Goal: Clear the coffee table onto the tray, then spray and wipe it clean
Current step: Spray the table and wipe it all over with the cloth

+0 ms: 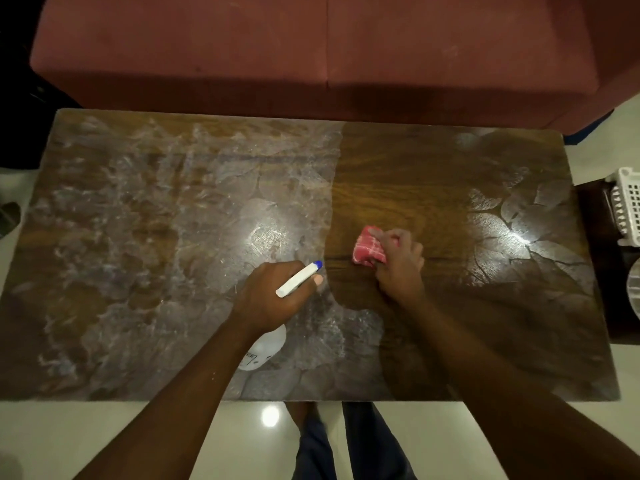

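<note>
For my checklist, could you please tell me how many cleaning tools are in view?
2: a spray bottle gripped in the left hand, a pink cloth held by the right hand. Others may be hidden.

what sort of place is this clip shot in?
Most likely a home living room: a low wooden coffee table stands right in front of a maroon upholstered sofa, on a glossy pale floor. A white plastic basket sits just off the table's end.
</note>
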